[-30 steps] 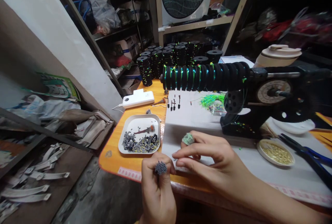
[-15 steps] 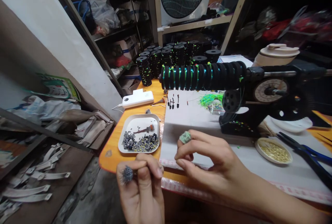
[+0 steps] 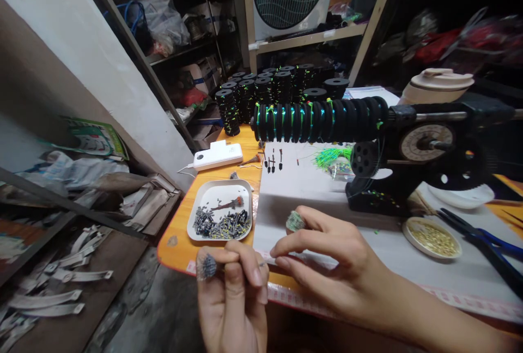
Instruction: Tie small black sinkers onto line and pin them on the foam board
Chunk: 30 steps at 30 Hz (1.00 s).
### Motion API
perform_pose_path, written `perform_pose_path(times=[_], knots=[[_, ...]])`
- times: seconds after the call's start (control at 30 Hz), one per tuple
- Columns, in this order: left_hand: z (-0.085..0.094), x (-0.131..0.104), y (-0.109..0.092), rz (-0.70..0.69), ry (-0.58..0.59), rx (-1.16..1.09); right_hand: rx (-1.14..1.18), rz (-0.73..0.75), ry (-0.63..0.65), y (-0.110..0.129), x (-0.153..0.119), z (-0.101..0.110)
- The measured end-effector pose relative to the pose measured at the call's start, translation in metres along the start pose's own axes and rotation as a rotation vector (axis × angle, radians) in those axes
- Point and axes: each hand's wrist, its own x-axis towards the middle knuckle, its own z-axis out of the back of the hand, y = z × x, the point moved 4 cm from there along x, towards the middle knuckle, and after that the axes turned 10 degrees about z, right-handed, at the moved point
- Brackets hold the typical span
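Observation:
My left hand [image 3: 235, 301] is closed at the bottom centre around a bundle of fine grey strands [image 3: 210, 266], whose bristly end pokes out on the left side. A tiny thin thing shows at its fingertips, too small to name. Just to the right, my right hand [image 3: 339, 252] carries a greenish bundle of strands [image 3: 295, 221] tucked among its fingers. Its thumb and a finger come together in a pinch close to the left fingertips; whatever is between them cannot be made out. The hands are apart by a small gap.
A white tray [image 3: 192, 231] of small grey pieces sits behind my left hand. Black spools with green line [image 3: 318, 120] ride on a winding machine's shaft; stacked spools [image 3: 261, 89] stand behind. At right are a dish of golden beads [image 3: 433, 237] and blue-handled pliers [image 3: 482, 241].
My left hand has moved right and slightly up, bringing its fingertips closer to my right hand. The green bundle has shifted slightly right and down.

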Motion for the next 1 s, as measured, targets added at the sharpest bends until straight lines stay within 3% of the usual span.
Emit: perform_pose_path(times=[0.17,0.4,1.0], knots=[[-0.006,0.001,0.003,0.059,0.087,-0.123,0.021,-0.028,0.035,0.001,-0.001,0.0],[-0.01,0.004,0.008,0.13,0.084,-0.297,0.042,-0.102,0.027,0.0,-0.002,0.001],[-0.01,0.003,0.015,0.118,0.067,-0.351,0.099,-0.173,-0.095,-0.005,-0.003,0.001]])
